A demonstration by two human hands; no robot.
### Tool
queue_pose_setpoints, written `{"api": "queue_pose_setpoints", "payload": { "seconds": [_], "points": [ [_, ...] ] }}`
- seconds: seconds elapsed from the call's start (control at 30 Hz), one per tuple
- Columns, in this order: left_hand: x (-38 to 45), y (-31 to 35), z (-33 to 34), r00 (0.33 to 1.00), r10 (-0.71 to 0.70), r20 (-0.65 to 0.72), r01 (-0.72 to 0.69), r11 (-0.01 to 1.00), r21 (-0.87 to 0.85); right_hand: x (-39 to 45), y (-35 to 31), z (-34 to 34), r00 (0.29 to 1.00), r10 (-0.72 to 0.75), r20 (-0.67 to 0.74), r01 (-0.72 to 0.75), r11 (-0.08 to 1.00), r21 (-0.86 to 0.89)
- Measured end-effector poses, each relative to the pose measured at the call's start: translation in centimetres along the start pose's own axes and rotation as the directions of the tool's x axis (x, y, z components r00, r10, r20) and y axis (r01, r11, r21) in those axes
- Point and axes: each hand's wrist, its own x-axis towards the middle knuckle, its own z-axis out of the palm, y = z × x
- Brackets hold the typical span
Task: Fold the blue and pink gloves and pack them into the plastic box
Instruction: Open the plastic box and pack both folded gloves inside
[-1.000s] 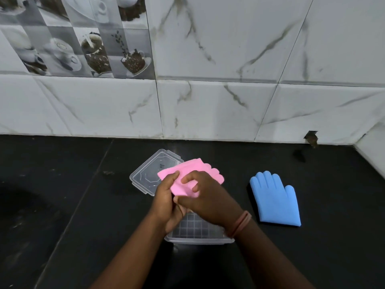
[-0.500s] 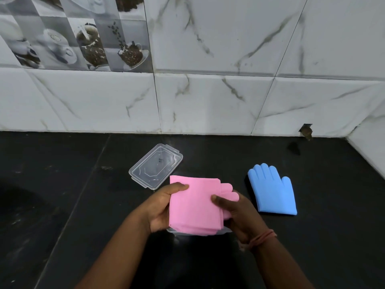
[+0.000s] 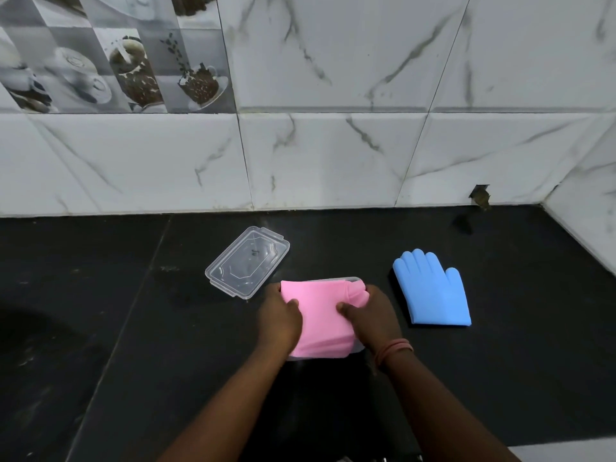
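The pink glove [image 3: 321, 315] lies folded over the clear plastic box [image 3: 354, 279], which is almost wholly hidden under it; only the far rim and near edge show. My left hand [image 3: 280, 320] grips the glove's left side, thumb on top. My right hand [image 3: 373, 316] grips its right side, where the glove's fingers are tucked. The blue glove [image 3: 431, 290] lies flat on the black counter to the right, fingers pointing away, untouched.
The box's clear lid [image 3: 246, 265] lies on the black counter [image 3: 133, 328] behind and left of my hands. A white marble-tiled wall [image 3: 333, 155] closes the back, and a side wall [image 3: 586, 201] closes the right corner.
The glove went from being held up and turned above the box to lying spread over it. Both hands moved down with it and its fingers folded in on the right.
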Motion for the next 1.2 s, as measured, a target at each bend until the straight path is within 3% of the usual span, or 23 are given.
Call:
{"api": "queue_pose_setpoints", "payload": {
  "seconds": [0.1,0.23,0.37,0.53,0.6,0.67,0.73,0.8,0.93,1.03,1.2],
  "points": [
    [-0.9,-0.5,1.3,0.989,0.137,-0.061,-0.133,0.989,0.072,-0.4,0.2,1.5,0.995,-0.085,-0.048,0.081,0.995,-0.066],
    [-0.4,-1.1,1.3,0.980,0.155,-0.123,-0.156,0.988,0.001,-0.5,0.1,1.7,0.976,-0.193,-0.101,0.194,0.981,-0.001],
    [-0.2,-1.0,1.7,0.974,0.171,-0.148,-0.167,0.985,0.036,0.2,0.2,1.8,0.979,-0.180,-0.101,0.182,0.983,0.015],
    [-0.4,-0.6,2.1,0.979,0.199,-0.056,-0.185,0.965,0.188,1.6,0.0,3.1,0.996,-0.089,-0.027,0.078,0.962,-0.263],
    [-0.4,-0.5,1.8,0.975,0.224,0.001,-0.213,0.926,0.311,1.9,-0.1,3.7,0.995,-0.098,-0.033,0.075,0.906,-0.416],
    [-0.2,-0.5,1.1,0.957,0.261,0.127,-0.291,0.863,0.413,2.1,-0.1,4.1,0.977,-0.211,-0.018,0.163,0.807,-0.568],
    [-0.1,-0.6,0.2,0.910,0.264,0.320,-0.404,0.743,0.534,2.1,0.1,4.2,0.952,-0.306,0.005,0.257,0.790,-0.556],
    [0.2,-0.6,-0.7,0.881,0.206,0.425,-0.449,0.647,0.617,2.1,0.3,4.3,0.935,-0.354,0.007,0.302,0.788,-0.536],
    [0.9,-0.6,-1.4,0.868,0.197,0.456,-0.478,0.583,0.657,2.9,0.4,4.2,0.931,-0.364,0.007,0.319,0.807,-0.498],
    [0.9,-0.8,-1.0,0.872,0.213,0.440,-0.483,0.512,0.710,3.7,0.0,4.1,0.919,-0.374,0.127,0.382,0.762,-0.522],
    [1.1,-1.6,0.2,0.859,0.235,0.455,-0.512,0.405,0.758,4.9,-1.4,4.5,0.761,-0.496,0.418,0.647,0.531,-0.547]
  ]
}}
